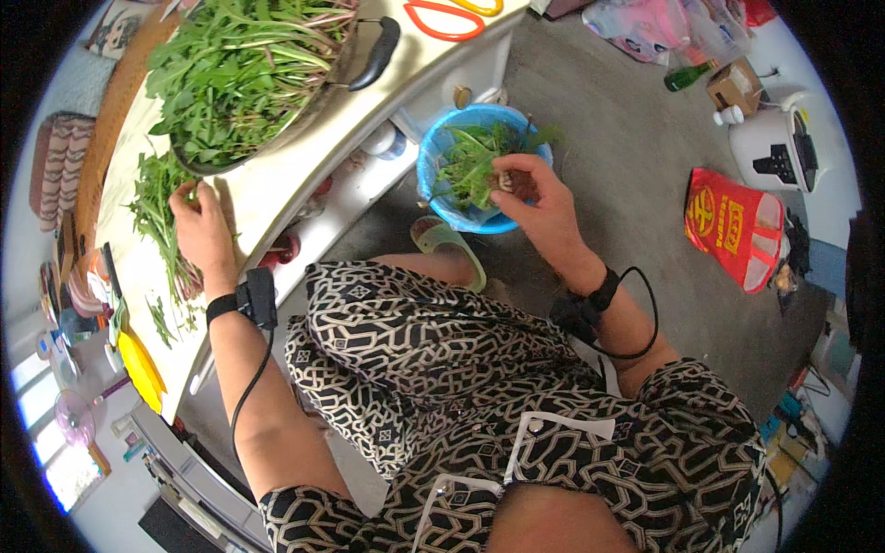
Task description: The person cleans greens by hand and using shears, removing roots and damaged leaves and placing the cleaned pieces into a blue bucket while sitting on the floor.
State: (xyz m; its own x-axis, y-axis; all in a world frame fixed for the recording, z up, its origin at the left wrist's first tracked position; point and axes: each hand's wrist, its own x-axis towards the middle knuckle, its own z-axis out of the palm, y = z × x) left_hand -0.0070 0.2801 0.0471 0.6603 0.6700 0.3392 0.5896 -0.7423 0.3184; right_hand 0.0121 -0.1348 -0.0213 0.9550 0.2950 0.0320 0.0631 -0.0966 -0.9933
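My left hand (204,231) rests on the cream tabletop, its bent fingers at the edge of a loose bunch of leafy greens (157,200). Whether the fingertips pinch any leaves is hidden. Over a blue plastic bin (430,207) on the floor hangs my right hand (543,200), thumb and forefinger curled towards each other beside green leaves (477,155) in the bin. Shadow inside the fingers hides whether a leaf is held. A wide pan with a black handle (379,59) stands on the table, heaped with long-stemmed greens (242,76). Black bands with cables circle both wrists.
Orange-handled scissors (446,27) lie beyond the pan. Stray leaves (160,321) and a yellow object (140,370) lie at the table's near end. A red bag (733,225), a green bottle (690,76) and a cardboard box (736,84) are on the floor at right.
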